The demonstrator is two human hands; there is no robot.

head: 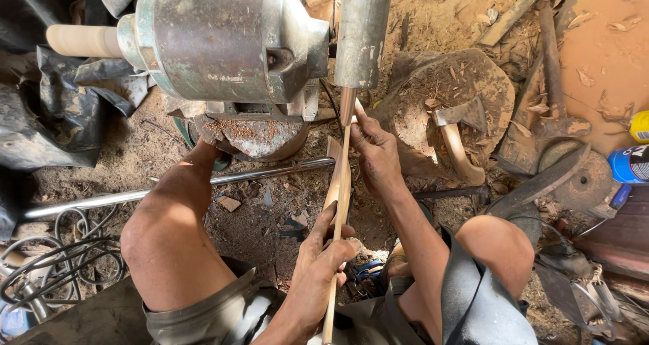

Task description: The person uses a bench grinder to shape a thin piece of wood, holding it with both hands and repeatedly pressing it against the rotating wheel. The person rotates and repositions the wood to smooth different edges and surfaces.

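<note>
From the head camera, a thin wooden rod [340, 182] runs lengthwise away from the person, its far tip at the tapered nose of the metal spindle [348, 105] just beyond the right hand's fingertips. The right hand [375, 152], nearer that tip, pinches the rod with narrow fingers. The left hand [321, 264] wraps closed around its near part, beside a flat wooden piece [336, 176].

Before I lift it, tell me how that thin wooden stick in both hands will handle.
The thin wooden stick looks slender and long, so it probably flexes and could snap if bent. It seems light; the left hand and right hand grip it loosely. Round in section, it would likely roll if laid on the ground.
</note>
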